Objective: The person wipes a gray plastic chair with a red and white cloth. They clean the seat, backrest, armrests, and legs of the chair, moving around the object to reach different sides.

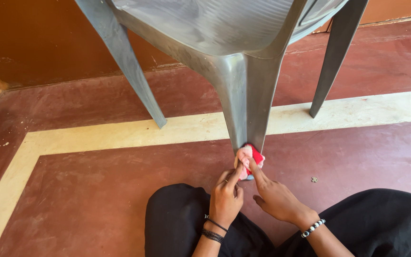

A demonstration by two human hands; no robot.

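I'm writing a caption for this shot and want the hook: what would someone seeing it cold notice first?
First, the grey plastic chair looming over the top of the view, its front leg coming down to the middle. At the foot of that leg, the left hand and the right hand press a pink and red cloth around it. Behind, a cream stripe cuts across the dark red floor.

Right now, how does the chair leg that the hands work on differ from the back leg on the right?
The front chair leg is broad and close to the camera; the back right leg looks slimmer and stands farther off. The front leg's foot is wrapped in a pink and red cloth, pinched by the left hand and right hand; the back leg's foot is bare, on the cream floor stripe. Both are grey plastic.
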